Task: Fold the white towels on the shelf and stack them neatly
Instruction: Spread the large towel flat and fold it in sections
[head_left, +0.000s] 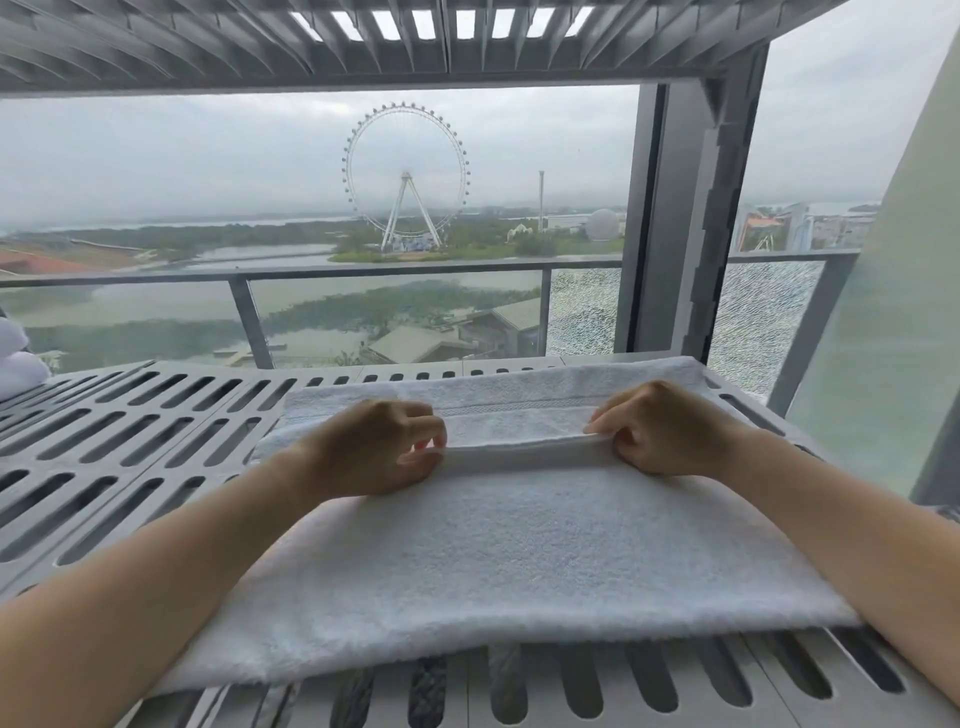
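In the head view, 1 white towel (519, 545) lies spread across the right part of a grey slotted shelf (130, 441), its near edge reaching almost to the shelf's front and its far edge, with a woven band, close to the back rim. Both bare forearms reach in from the bottom corners. The left hand (379, 447) pinches a raised fold of the towel between thumb and curled fingers, and the right hand (660, 428) pinches the same fold at its other end, so the ridge of cloth runs taut between the 2 hands, lifted a little above the flat layer beneath. At the far left edge of the shelf sits a bundle of more white towels (18, 358), well apart from the hands. Behind the shelf a window shows a balcony railing (363, 273) and a distant Ferris wheel (406, 171).
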